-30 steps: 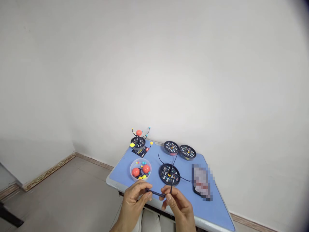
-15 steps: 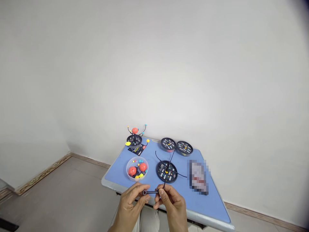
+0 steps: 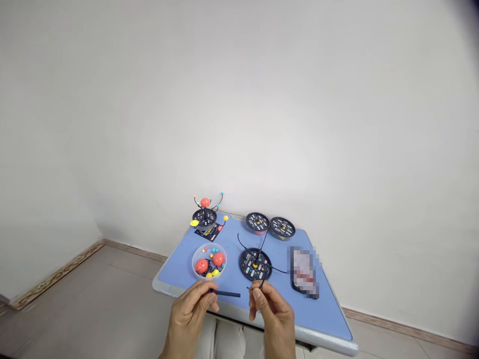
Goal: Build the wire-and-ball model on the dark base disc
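Observation:
Over the near edge of the table, my left hand [image 3: 194,306] pinches one end of a straight black rod [image 3: 229,294], which points right. My right hand [image 3: 271,306] is closed on a thin dark curved arm [image 3: 263,282], its short tip showing past the fingers toward the rod. A gap separates rod and tip. Just beyond my right hand lies a round black base [image 3: 245,271] with printed labels and a yellow centre; thin black arms spread from its middle. Left of it a clear tub [image 3: 193,267] holds red balls, small coloured balls and black parts.
A built planet model [image 3: 205,203] stands at the back left beside a black printed card [image 3: 210,232]. Two round tubs with black lids, a left one [image 3: 257,222] and a right one [image 3: 283,228], sit at the back. A pixelated item [image 3: 305,271] lies on the right.
My hands have moved apart. The rod, earlier reaching my right fingers, now has its right end free, and the thin arm's tip shows separately in my right hand.

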### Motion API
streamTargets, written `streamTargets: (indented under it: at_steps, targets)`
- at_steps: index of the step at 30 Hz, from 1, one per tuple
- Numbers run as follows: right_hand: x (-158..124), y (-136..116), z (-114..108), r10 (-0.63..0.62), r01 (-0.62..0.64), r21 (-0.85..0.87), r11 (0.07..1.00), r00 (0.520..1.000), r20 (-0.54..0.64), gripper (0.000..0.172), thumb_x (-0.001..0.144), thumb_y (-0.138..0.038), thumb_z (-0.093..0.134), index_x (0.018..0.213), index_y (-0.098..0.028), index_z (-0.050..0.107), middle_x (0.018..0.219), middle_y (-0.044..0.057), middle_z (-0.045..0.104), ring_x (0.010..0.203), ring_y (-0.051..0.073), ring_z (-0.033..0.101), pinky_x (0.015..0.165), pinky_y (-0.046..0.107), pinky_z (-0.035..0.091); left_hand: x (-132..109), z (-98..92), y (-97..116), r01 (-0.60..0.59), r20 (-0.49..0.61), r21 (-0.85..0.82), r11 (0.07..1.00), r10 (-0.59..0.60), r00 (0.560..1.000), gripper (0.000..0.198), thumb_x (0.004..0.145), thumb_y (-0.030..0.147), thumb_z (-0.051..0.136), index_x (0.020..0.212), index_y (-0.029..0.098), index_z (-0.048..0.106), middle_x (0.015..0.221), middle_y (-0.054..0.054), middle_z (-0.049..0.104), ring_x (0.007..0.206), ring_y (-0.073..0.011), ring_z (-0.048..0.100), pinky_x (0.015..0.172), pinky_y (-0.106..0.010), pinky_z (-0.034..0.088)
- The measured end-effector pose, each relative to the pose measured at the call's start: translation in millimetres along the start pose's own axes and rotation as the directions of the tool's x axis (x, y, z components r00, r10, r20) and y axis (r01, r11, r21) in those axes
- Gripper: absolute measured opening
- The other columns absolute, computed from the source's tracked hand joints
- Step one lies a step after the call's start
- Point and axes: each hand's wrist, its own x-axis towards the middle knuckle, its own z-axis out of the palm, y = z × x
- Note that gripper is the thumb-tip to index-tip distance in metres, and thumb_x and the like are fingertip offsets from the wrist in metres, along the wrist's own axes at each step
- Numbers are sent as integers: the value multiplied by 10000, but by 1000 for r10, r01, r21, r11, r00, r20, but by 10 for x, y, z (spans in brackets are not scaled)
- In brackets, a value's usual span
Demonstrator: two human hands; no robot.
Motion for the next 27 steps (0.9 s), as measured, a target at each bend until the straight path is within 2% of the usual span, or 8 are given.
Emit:
streamTargets:
  at_steps: [6,10,22,27]
  targets:
    - [-88,-13,53,-175,173,-73,982,984,-15,225,825,-415,673,741,-207,692,726,2,586,515,108,485,506,242,417,-16,11,-4,115,-28,-67,991,-117,993,165,869,318,610,888,203,726,561,34,689,538,-139,667,613,-208,547]
    - [-105,-5,70,-256,251,-131,959,967,-15,215,841,-400,657,745,-212,697,706,1,599,521,115,495,501,237,416,-28,35,1,128,-29,-100,987,-131,991,195,867,340,607,885,187,726,563,23,690,526,-147,670,600,-221,548]
    - [-122,-13,26,-349,343,-196,919,937,7,146,857,-338,642,784,-231,710,698,8,614,534,137,511,520,256,424,-29,55,80,155,-18,-161,975,-160,987,241,850,402,635,859,183,736,536,12,674,500,-165,666,552,-241,562]
    - [-126,5,9,-362,357,-178,917,932,4,133,852,-327,648,793,-233,720,671,-4,603,522,133,517,521,254,415,-63,61,70,129,-16,-162,978,-134,991,219,850,383,643,850,185,737,543,12,681,495,-161,669,556,-236,566]
